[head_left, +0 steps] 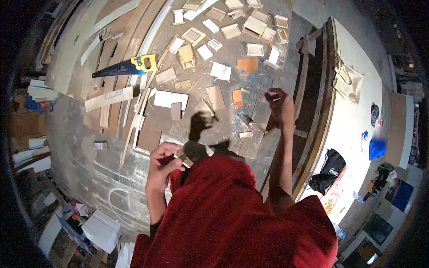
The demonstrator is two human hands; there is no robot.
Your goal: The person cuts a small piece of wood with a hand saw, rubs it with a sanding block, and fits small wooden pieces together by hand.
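Note:
My left hand [162, 166] is closed, with thumb and fingers pinching a small wooden piece [182, 157] close to the red garment at my chest. Out over the right side of the worktop, my right hand [281, 106] has its fingers curled; a small pale sliver shows between them, too small to name. Below that hand, a dark tool with a short handle [258, 127] lies near a little wood offcut [245, 134]. An orange and brown piece [237, 99] and a flat wooden board [216, 98] rest between my two hands.
A yellow-handled saw [125, 67] lies across long planks [105, 107] at the left. Several small wooden boxes and frames [194, 36] are scattered at the back. To the right, a pale table [357, 120] carries a black drawstring bag [330, 169] and a cream cloth bag [348, 82].

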